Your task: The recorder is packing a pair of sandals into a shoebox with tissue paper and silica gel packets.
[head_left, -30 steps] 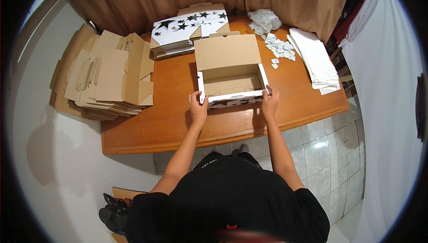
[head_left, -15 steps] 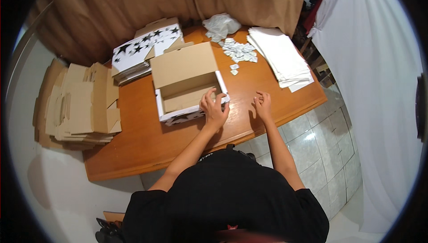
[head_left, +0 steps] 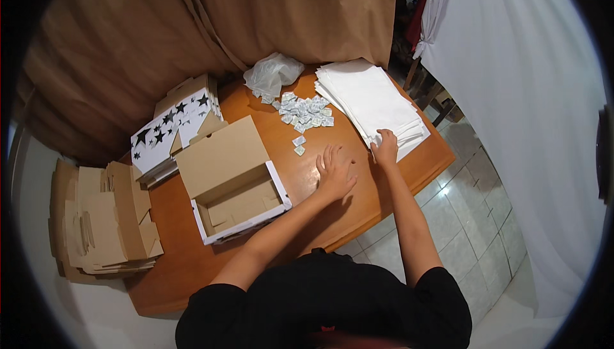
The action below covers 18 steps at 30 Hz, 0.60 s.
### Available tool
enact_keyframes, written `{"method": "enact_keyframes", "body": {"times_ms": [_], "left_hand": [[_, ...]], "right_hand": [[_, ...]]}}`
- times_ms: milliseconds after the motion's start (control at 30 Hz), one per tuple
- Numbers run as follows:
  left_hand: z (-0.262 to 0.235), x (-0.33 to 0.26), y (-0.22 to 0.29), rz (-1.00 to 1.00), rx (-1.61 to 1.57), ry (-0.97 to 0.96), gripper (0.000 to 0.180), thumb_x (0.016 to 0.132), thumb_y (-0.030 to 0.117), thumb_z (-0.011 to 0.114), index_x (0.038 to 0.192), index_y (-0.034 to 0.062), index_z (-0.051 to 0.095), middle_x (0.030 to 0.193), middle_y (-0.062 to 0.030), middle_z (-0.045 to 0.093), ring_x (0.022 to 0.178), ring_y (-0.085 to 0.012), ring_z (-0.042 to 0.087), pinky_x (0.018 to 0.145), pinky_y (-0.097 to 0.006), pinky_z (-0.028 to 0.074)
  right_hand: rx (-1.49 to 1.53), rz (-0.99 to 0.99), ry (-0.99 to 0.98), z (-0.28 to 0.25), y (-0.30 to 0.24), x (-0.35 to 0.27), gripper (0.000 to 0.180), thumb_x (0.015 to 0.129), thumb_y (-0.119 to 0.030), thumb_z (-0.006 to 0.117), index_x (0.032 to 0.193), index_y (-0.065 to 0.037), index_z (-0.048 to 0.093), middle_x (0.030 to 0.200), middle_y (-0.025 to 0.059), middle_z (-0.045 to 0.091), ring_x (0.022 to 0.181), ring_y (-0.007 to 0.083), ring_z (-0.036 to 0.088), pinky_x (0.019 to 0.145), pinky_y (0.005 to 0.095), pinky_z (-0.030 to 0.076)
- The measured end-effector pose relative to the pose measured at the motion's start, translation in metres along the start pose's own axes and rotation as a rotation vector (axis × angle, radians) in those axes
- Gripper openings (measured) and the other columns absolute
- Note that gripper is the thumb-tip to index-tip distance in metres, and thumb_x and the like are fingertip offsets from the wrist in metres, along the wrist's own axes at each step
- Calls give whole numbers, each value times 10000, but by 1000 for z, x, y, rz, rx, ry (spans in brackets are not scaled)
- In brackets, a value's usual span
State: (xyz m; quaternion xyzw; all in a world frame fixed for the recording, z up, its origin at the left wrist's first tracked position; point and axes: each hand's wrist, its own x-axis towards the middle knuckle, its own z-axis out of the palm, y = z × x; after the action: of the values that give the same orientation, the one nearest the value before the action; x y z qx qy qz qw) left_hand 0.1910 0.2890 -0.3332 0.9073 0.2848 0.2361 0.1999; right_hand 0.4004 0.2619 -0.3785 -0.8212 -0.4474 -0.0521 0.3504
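My left hand [head_left: 335, 175] hovers over or rests on the bare tabletop between the box and the papers, fingers spread and holding nothing. My right hand [head_left: 385, 149] is at the near edge of a stack of white paper sheets [head_left: 368, 93], fingers loosely bent and thumb apart; whether it touches the top sheet is hard to tell. To the left of my left hand stands an open cardboard box [head_left: 240, 203], white outside and brown inside, its lid [head_left: 224, 157] raised toward the far side. The box holds no loose items that I can see.
Small whitish packets [head_left: 307, 111] lie scattered beside a crumpled plastic bag [head_left: 274, 75] at the back. Flattened star-printed boxes [head_left: 169, 125] are stacked behind the open box. More folded brown cardboard [head_left: 105, 221] is piled at the table's left end. The wooden table [head_left: 307, 221] has a tiled floor [head_left: 470, 221] beyond its right edge.
My left hand has left the box's near right corner and moved right over the table. My right hand has reached forward to the paper stack. The view has turned toward the right.
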Motion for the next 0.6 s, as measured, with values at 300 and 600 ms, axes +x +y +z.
{"method": "enact_keyframes", "body": {"times_ms": [300,600], "left_hand": [[6,43,-18,-123,-53,-127,430,694,303,665,1064,129,533,1335,-213,218,1290,-416,93,979,-619,104],[5,55,-27,-202,-83,-129,449,698,316,659,1085,135,521,1340,-222,230,1279,-420,106,991,-582,124]], "right_hand": [[-69,-156,2,18,17,23,216,631,-48,632,845,-30,620,886,123,587,856,303,554,766,397,434],[-100,-99,76,18,10,33,93,694,-117,612,711,-41,662,815,99,625,780,289,582,716,392,455]]}}
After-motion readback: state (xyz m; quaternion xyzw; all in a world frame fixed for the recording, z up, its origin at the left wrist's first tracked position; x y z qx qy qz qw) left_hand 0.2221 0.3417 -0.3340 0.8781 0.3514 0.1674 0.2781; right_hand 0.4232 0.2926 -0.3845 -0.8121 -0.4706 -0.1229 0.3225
